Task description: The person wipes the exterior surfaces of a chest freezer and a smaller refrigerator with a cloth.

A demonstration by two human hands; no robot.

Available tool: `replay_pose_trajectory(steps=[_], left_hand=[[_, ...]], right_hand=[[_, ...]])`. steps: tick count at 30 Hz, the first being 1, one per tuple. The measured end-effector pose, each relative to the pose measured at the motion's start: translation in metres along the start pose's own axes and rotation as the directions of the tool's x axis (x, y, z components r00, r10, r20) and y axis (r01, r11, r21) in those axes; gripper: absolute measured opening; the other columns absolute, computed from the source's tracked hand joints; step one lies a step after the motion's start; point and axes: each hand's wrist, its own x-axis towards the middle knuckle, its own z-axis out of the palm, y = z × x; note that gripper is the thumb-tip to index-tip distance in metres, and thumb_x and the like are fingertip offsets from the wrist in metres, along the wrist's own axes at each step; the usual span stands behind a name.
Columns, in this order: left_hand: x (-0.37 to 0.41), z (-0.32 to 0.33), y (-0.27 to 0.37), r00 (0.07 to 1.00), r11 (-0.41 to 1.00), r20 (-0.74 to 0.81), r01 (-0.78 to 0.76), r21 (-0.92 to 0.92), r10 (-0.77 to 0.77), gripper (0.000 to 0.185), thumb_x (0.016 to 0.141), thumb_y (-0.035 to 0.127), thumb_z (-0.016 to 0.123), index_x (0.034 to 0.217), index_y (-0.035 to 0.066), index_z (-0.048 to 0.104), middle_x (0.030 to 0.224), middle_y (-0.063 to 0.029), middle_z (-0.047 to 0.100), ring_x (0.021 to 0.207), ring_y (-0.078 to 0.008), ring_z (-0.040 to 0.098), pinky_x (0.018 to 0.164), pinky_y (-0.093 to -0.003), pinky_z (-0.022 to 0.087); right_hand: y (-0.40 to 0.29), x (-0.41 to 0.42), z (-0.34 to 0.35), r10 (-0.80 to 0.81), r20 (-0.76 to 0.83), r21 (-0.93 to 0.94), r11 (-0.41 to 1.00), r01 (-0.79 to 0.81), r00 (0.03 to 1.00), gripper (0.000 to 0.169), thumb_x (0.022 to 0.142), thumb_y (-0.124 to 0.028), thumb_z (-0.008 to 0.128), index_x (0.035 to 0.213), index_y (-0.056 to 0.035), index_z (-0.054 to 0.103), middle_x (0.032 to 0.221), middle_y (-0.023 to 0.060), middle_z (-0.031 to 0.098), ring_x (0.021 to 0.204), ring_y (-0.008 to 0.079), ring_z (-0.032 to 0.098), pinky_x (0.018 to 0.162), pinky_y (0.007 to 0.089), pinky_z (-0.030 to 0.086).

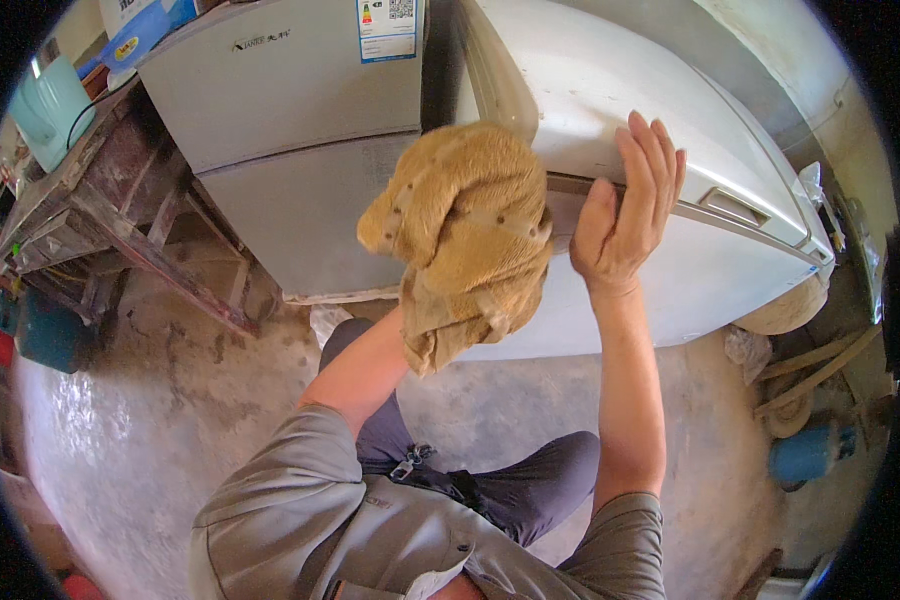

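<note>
A crumpled brown towel (476, 217), dotted with dark specks and small holes, hangs over the end of my left forearm (360, 367). It wraps and hides my left hand. Beside it on the right, my right hand (634, 206) is raised with fingers extended and thumb apart, holding nothing. The hand overlaps the front of a white refrigerator (525, 315), near the seam below its upper door (607, 90). Whether the palm touches the surface cannot be told. A recessed handle (735, 208) lies right of my fingers.
A grey two-door refrigerator (300, 202) stands to the left, bearing an energy label (388, 30). Further left is a worn wooden table (112, 187) with a pale green plastic container (49, 112). A blue cylinder (802, 454) and wooden poles (821, 367) lie at right on the concrete floor (157, 420).
</note>
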Motion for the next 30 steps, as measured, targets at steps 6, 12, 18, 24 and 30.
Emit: replay_pose_trajectory(steps=[6,12,18,24,30], left_hand=[[-0.017,0.001,0.0,0.999,1.0,-0.036,0.001,0.022,0.0,0.033,0.102,0.036,0.056,0.115,0.007,0.063,0.105,-0.0136,0.067,0.098,-0.0258,0.066,0.089,-0.0371,0.053],[-0.009,0.01,-0.013,0.997,0.999,-0.055,-0.045,0.019,0.046,0.034,0.101,0.037,0.057,0.112,0.006,0.065,0.101,-0.0139,0.069,0.094,-0.0262,0.067,0.086,-0.0371,0.054],[-0.014,0.014,-0.001,0.983,0.986,-0.115,-0.128,0.109,0.14,0.034,0.1,0.037,0.057,0.108,0.005,0.067,0.097,-0.0143,0.071,0.09,-0.0265,0.069,0.083,-0.0371,0.055],[-0.047,0.006,0.02,0.958,0.858,-0.17,-0.121,0.499,0.233,0.035,0.099,0.038,0.058,0.104,0.005,0.069,0.093,-0.0146,0.072,0.086,-0.0269,0.071,0.08,-0.0371,0.056],[-0.077,0.014,-0.014,0.944,0.142,0.043,0.004,0.99,-0.326,0.036,0.098,0.038,0.059,0.1,0.004,0.071,0.088,-0.0149,0.074,0.082,-0.0272,0.072,0.077,-0.0371,0.057]], right_hand=[[-0.009,-0.034,0.0,0.081,-0.006,0.093,0.992,-0.08,0.997,0.045,0.096,-0.017,0.053,0.135,0.0033,0.061,0.153,0.0231,0.05,0.148,0.0414,0.039,0.123,0.055,0.023],[-0.005,-0.062,0.004,0.075,0.078,-0.076,0.995,-0.069,0.994,0.046,0.097,-0.018,0.052,0.138,0.0018,0.06,0.156,0.023,0.047,0.15,0.0412,0.036,0.125,0.054,0.02],[-0.017,-0.059,-0.008,0.17,0.06,0.125,0.976,-0.176,0.984,0.044,0.096,-0.012,0.052,0.136,0.0042,0.061,0.156,0.0236,0.047,0.147,0.0432,0.041,0.122,0.0538,0.027],[-0.071,-0.109,-0.052,0.741,0.263,0.688,0.305,-0.659,0.617,0.047,0.103,-0.014,0.045,0.147,0.0042,0.048,0.151,0.0245,0.051,0.139,0.0374,0.05,0.114,0.0496,0.043],[-0.109,-0.125,-0.074,0.676,0.726,0.674,-0.664,-0.325,0.125,0.063,0.104,-0.036,0.056,0.155,-0.0019,0.039,0.155,0.0213,0.046,0.142,0.0356,0.047,0.116,0.05,0.04]])
